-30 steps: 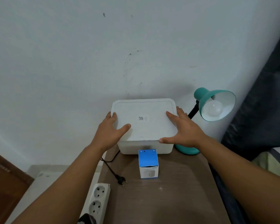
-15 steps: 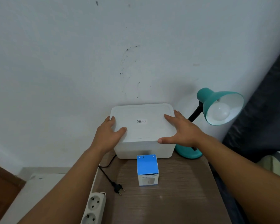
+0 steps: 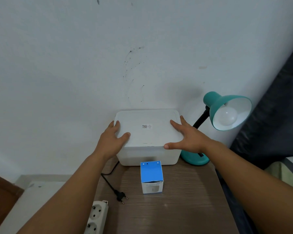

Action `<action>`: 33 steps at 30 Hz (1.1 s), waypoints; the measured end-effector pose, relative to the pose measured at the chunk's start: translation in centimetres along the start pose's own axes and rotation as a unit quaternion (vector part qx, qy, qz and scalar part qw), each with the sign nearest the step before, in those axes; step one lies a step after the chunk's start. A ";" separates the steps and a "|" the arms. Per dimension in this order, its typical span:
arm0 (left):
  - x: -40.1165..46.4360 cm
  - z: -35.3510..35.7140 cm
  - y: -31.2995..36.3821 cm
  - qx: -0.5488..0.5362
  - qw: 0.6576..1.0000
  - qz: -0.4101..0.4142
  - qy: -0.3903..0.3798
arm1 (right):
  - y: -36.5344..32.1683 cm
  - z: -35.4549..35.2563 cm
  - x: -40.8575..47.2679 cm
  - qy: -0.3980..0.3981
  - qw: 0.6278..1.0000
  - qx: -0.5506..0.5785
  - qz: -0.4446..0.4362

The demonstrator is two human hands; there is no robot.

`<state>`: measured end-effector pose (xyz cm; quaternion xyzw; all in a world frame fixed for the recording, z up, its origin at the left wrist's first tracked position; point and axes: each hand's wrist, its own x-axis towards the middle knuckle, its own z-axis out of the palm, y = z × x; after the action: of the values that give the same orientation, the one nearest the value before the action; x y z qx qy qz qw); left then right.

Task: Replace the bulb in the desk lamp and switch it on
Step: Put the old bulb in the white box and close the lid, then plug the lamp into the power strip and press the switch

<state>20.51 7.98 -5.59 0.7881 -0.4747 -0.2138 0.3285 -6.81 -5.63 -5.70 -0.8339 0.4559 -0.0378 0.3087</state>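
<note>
- On far side of the wooden tabletop (image 3: 184, 208), against the white wall (image 3: 74, 65), sits a white lidded plastic box (image 3: 147, 154); lid carries a small sticker (image 3: 146, 126) w/ a QR code, its tiny print too small to read.
- Left hand (image 3: 112, 141) rests on box's left lid edge, fingers fairly straight over the side, thumb lying on top of the lid.
- Right hand (image 3: 188, 137) lies flat on right part of the lid, fingers spread & straight, thumb stretched along the near lid edge.
- Neither hand curls round or pinches anything.
- Teal desk lamp (image 3: 227, 110) stands right of the box, just beside it; round base (image 3: 195, 160) on the tabletop, black gooseneck, shade tilted toward the camera.
- White bulb (image 3: 227, 116) sits in the shade, unlit.
- Blue-and-white bulb carton (image 3: 151, 177) stands upright near-side of the box, about centre of the tabletop; front has a picture & a line of print, blurred, can't read.
- Black cord w/ 2-pin plug (image 3: 121, 195) lies loose on the tabletop, left of the carton, not plugged in.
- White power strip (image 3: 96, 218) at near left edge, 2 sockets showing.
- Dark fabric (image 3: 277, 115) on far right.
</note>
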 end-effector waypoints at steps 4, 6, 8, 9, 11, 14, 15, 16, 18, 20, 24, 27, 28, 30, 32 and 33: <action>-0.5 -0.5 0.1 0.013 1.000 -0.004 -0.015 | -0.3 0.4 -0.8 -0.003 0.999 0.035 -0.002; -1.2 -1.0 0.0 0.011 1.000 -0.003 -0.016 | -0.5 0.5 -1.4 0.013 1.000 0.026 -0.008; -2.2 -1.6 -0.1 -0.007 1.000 -0.004 -0.001 | -0.7 0.6 -2.1 0.047 0.999 0.020 -0.019; -2.9 -1.9 -0.2 -0.014 1.000 -0.004 0.009 | -0.9 0.7 -2.5 0.073 0.997 0.023 -0.028; -4.5 -2.7 -0.7 -0.026 0.999 -0.003 0.024 | -1.6 0.9 -3.6 0.134 0.989 0.027 -0.060; -7.5 -3.8 -1.9 -0.042 0.999 -0.001 0.033 | -3.1 1.5 -5.6 0.184 0.977 0.018 -0.105; -8.5 -4.0 -2.4 -0.042 0.999 -0.004 0.033 | -3.6 1.8 -6.3 0.189 0.975 0.014 -0.114; -9.6 -4.3 -3.0 -0.040 0.999 -0.009 0.033 | -4.1 2.3 -6.9 0.193 0.973 0.011 -0.124; -11.6 -4.8 -4.3 -0.036 0.999 -0.021 0.035 | -5.1 3.4 -8.0 0.204 0.968 0.008 -0.148; -13.4 -5.3 -5.9 -0.035 0.998 -0.027 0.037 | -6.4 4.7 -8.9 0.204 0.964 0.007 -0.168; -16.4 -6.2 -9.3 -0.071 0.996 -0.059 0.015 | -9.3 7.6 -10.0 0.144 0.970 0.020 -0.196; -18.2 -6.2 -11.2 -0.091 0.992 -0.085 -0.024 | -11.6 9.9 -10.1 0.089 0.976 0.029 -0.196; -18.6 -6.1 -11.8 -0.094 0.990 -0.095 -0.037 | -12.3 10.7 -9.9 0.075 0.978 0.033 -0.190; -19.1 -5.6 -12.6 -0.094 0.988 -0.109 -0.063 | -13.4 12.3 -9.5 0.047 0.983 0.051 -0.169; -19.3 -4.9 -13.3 -0.092 0.986 -0.115 -0.084 | -14.2 13.9 -8.7 0.019 0.987 0.052 -0.152; -19.4 -4.6 -13.5 -0.091 0.985 -0.116 -0.090 | -14.5 14.8 -8.3 0.002 0.989 0.043 -0.138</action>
<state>22.77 31.14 -11.64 0.7820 -0.3864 -0.3632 0.3277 4.17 13.66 -7.84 -0.8750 0.3347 -0.1009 0.3350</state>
